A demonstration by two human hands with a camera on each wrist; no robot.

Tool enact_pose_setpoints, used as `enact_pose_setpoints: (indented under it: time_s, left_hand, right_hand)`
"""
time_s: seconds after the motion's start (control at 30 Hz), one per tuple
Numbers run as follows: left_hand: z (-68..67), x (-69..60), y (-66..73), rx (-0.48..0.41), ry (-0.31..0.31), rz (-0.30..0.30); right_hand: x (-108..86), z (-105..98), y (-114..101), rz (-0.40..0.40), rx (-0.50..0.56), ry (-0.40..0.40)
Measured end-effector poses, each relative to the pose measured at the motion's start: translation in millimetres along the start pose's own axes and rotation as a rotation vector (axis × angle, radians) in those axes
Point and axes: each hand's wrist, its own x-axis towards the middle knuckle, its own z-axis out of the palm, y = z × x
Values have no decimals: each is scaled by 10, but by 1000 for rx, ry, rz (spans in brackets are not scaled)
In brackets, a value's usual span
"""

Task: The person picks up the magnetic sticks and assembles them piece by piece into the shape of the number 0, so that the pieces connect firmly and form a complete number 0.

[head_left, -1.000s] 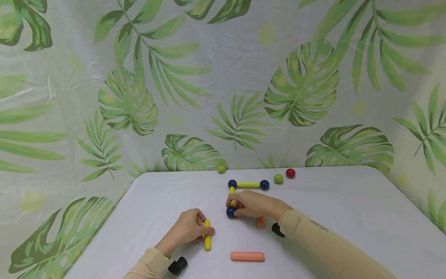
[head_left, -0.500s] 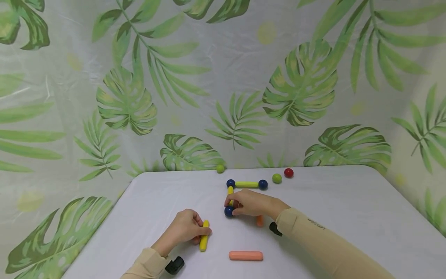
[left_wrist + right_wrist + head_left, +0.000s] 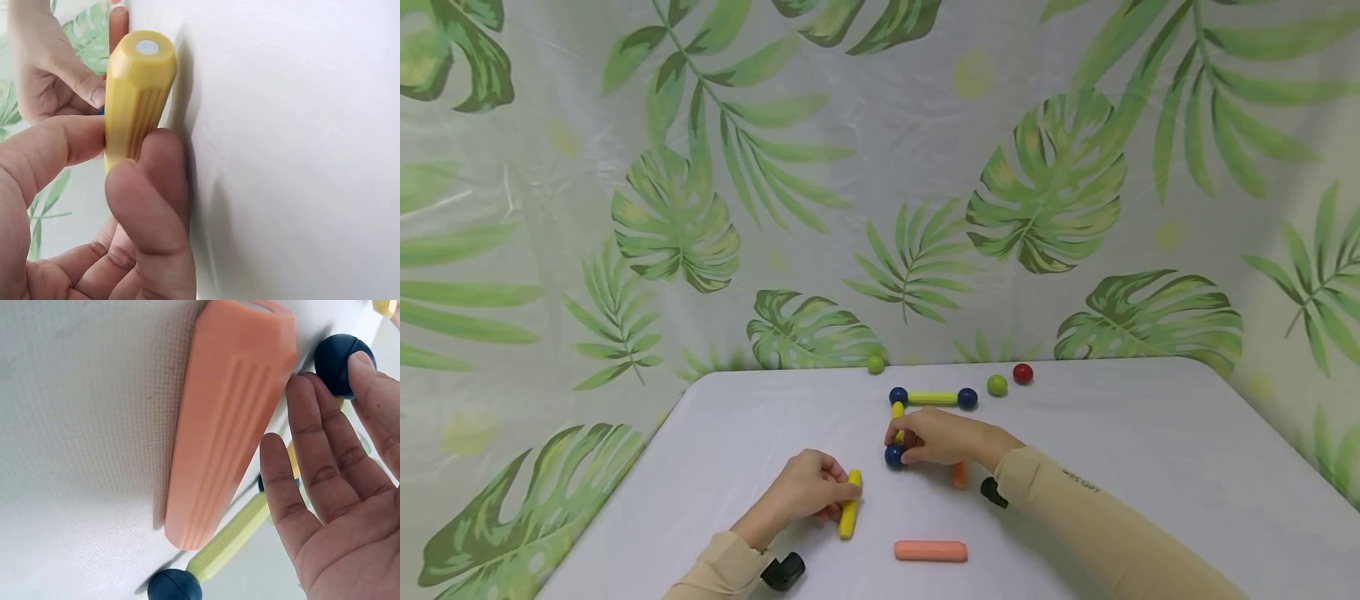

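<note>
yellow rod (image 3: 848,520) | left hand (image 3: 807,486) pinches it | right hand (image 3: 943,437) at its two o'clock pinches blue ball (image 3: 893,457) | front peach rod (image 3: 930,551), four o'clock

2 bare hands working. Left arm (image 3: 726,567) enters at bottom edge, angled forward and inward; beige sleeve stops short of the wrist (image 3: 752,527). Left grip (image 3: 805,487): thumb (image 3: 846,493) and fingers in a pinch, spare fingers bent inward, per left wrist view. Right arm (image 3: 1112,533) comes in from lower right, reaching farther forward and across; longer run of sleeve visible, small dark print near cuff. Right grip (image 3: 940,437): pointing left, thumb (image 3: 377,386) set in a pinch; right wrist view gets palm (image 3: 350,556) plus 3 fingers (image 3: 325,472) nearly straight, slightly fanned. Grips apart.
</note>
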Motion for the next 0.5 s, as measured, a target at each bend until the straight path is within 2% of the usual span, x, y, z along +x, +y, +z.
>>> enact_pose_setpoints:
  time_s: [0.23,0.5]
  left_hand:
    - [74,57,26,-63,-43,6]
    - [144,80,96,-99,-60,-2]
  right_hand:
    - [7,0,20,3,28,-3]
    - [23,-17,9,15,44,2]
